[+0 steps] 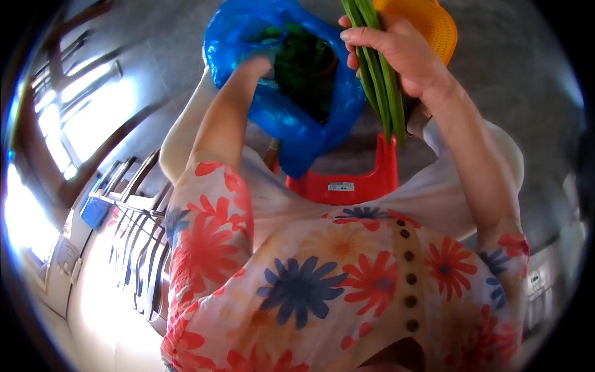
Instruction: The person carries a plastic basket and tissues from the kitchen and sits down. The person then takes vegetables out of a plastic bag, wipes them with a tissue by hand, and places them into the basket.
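My right hand point(406, 53) is closed round a small bunch of long green pods point(379, 87), the thumb pressed across them. Their thin tips hang down above a red plastic stool point(353, 186). My left hand point(255, 67) reaches into the mouth of a blue plastic bag point(316, 139). It is blurred and its fingers are hidden, so I cannot see whether it grips anything. Dark green vegetables or leaves point(304, 68) fill the shaded inside of the bag, to the right of that hand.
A yellow-orange colander point(437, 28) with small holes sits on the grey floor point(489, 56), behind my right hand. My knees are on either side of the bag and stool. At the left stand a dark slatted rack point(139, 248) and a bright window point(93, 108).
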Available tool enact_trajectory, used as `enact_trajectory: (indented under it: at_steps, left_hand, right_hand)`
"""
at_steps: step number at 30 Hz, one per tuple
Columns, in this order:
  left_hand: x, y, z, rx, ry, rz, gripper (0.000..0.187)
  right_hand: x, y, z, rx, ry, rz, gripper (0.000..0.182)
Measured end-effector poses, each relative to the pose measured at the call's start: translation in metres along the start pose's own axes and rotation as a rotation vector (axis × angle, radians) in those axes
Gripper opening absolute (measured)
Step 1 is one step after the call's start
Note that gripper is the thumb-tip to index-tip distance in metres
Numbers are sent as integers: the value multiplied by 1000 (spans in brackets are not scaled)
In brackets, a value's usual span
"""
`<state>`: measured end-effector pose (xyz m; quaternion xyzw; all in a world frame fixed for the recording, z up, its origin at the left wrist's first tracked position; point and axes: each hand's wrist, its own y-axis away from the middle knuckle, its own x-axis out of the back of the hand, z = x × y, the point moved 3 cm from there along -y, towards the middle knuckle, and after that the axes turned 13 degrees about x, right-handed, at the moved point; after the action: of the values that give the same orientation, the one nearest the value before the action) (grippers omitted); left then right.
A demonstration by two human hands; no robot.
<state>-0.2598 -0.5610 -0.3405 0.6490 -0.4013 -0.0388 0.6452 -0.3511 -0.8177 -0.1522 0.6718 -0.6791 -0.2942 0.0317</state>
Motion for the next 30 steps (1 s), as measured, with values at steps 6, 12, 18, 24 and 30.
enact_trajectory:
  at_steps: [6,12,18,24,30]
  left_hand:
    - [51,61,3,-116,64,212,34]
    - [114,146,-15,-297,859,177,33]
    - [138,165,-34,-399,1663,52,26]
    - [140,157,-5,-210,1841,-39,37]
    - [139,166,24,-249,1399,1,61]
  right_hand:
    - [-3,-1,-12,23,-130,47,16]
    - [1,-1,-15,40,-124,91,17]
    - [-9,-12,-2,292,-176,-43,34]
    - [-53,-7,5,-106,-447,-107,44]
    - [-62,-6,10,-104,-534,-108,54]
